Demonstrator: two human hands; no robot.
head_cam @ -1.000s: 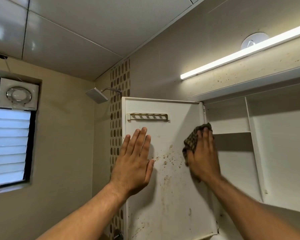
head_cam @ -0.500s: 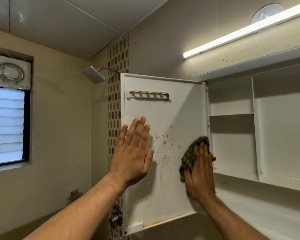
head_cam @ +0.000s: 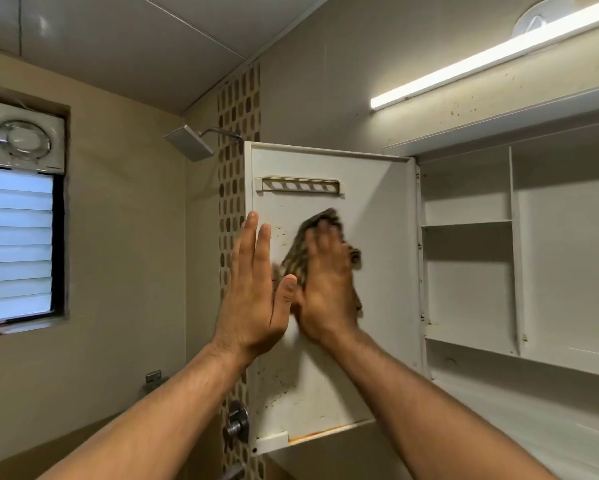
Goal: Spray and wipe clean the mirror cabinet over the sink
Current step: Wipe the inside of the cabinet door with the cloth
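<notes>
On beige wall (head_cam: 125,237), under lit tube light (head_cam: 481,60): white cabinet (head_cam: 564,258). Door (head_cam: 381,258) swung open leftward, long axis upright, inner face stained. Left hand (head_cam: 253,299) flat, fingers straight, at door's free edge. Right hand (head_cam: 325,296) flat-fingered, blurred, pressing checked cloth (head_cam: 300,261) against door.

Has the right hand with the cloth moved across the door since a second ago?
Yes: the right hand and cloth slid left across the cabinet door, from its hinged side toward the left hand.

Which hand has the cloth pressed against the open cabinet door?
The right hand, spread flat over the checked cloth mid-door. The left hand holds nothing, its straight fingers resting at the cabinet door's free edge.
</notes>
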